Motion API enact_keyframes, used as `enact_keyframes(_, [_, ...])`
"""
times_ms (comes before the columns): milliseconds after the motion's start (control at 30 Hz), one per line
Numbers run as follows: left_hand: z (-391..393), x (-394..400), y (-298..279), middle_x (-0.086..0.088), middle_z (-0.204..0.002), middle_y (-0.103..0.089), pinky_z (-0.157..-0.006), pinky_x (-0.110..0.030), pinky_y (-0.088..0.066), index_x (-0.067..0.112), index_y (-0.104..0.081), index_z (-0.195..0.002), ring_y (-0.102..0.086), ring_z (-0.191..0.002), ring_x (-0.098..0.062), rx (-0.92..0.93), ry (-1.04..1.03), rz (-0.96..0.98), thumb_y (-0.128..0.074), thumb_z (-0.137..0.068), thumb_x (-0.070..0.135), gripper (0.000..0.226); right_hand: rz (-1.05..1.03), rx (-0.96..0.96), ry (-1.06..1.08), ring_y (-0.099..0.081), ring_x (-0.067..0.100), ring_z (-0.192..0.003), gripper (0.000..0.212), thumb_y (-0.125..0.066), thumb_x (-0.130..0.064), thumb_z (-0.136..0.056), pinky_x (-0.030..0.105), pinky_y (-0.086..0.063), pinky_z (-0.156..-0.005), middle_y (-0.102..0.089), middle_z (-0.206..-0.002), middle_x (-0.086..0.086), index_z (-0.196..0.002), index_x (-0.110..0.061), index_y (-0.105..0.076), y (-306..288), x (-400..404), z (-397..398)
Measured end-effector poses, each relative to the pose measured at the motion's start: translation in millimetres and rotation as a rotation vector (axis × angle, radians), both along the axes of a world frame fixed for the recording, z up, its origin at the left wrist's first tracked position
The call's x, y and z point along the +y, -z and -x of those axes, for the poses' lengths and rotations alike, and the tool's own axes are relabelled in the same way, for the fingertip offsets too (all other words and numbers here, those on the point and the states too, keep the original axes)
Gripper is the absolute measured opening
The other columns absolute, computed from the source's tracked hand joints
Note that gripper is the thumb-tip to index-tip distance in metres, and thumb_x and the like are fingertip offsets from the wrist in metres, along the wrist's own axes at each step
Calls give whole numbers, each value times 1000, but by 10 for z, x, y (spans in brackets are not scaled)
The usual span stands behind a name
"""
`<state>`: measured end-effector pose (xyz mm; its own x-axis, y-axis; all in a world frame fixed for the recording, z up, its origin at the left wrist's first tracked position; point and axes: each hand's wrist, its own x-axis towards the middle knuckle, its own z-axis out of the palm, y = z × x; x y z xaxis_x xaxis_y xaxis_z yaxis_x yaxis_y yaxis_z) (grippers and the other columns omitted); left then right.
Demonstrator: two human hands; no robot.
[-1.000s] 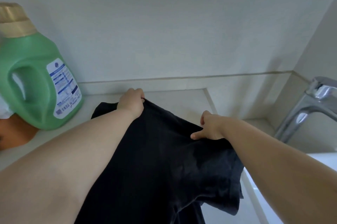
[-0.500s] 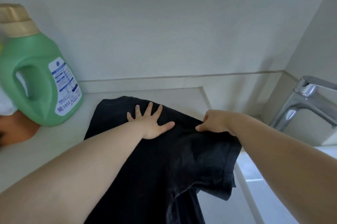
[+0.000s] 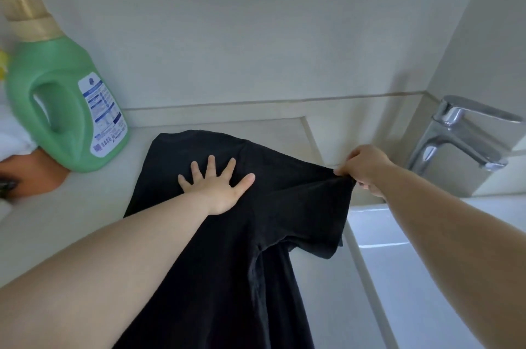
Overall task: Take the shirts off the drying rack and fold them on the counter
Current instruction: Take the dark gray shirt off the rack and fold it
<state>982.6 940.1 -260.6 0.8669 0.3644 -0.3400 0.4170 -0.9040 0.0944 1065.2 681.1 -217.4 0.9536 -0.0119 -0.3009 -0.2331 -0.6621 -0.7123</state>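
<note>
Pale counter (image 3: 71,215) by the sink (image 3: 427,263) — black shirt (image 3: 256,235) spread on it.

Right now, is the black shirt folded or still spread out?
Spread out, not folded. The black shirt lies flat on the counter; the left hand presses it while the right hand pulls its sleeve sideways.
</note>
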Motion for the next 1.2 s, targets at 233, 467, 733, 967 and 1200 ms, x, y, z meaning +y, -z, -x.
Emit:
enact_keyframes(233, [348, 362, -162, -7, -159, -10, -118, -48, -16, 29, -20, -150, -10, -146, -26, -294, -41, 147, -42, -92, 58, 68, -167, 64, 295, -53, 22, -64, 63, -66, -49, -80, 29, -47, -55, -55, -82, 7, -119, -3, -50, 130, -112, 343])
enact_keyframes(467, [1232, 620, -233, -19, -138, -35, -99, -41, -38, 8, -33, -140, -41, -122, -37, -170, -445, -9, -38, -99, 36, 49, -46, 409, -2, -31, 16, -49, 35, -71, -36, -84, 21, -30, -47, -36, -61, 5, -81, -12, -45, -122, 10, 1015])
enact_keyframes(733, [1746, 850, -150, -23, -115, -58, -76, -37, -50, -4, -58, -102, -58, -96, -36, -291, -615, 395, -44, -96, 8, 20, -4, 335, 98, -61, 28, -57, 35, -59, -30, -94, 30, -49, -43, -61, -79, 22, -99, 3, -47, -77, 445, 1520])
enact_keyframes(967, [1902, 782, -208, -7, -77, -49, -79, -30, -43, 6, -46, -72, -54, -90, -26, -146, -400, 133, -41, -100, 15, 29, 60, -40, 229, -58, 31, -70, 14, -49, 2, -86, 29, -50, -63, -58, -77, 15, -95, -2, -59, -18, 479, 1372])
enact_keyframes(1200, [1993, 728, -160, -15, -118, -60, -82, -30, -44, 0, -52, -116, -58, -109, -30, -210, -327, 62, -42, -100, 31, 36, 563, -194, -55, -58, 37, -104, 24, -49, -6, -91, 36, -46, -82, -61, -111, 22, -112, -2, -60, 113, 251, 1442])
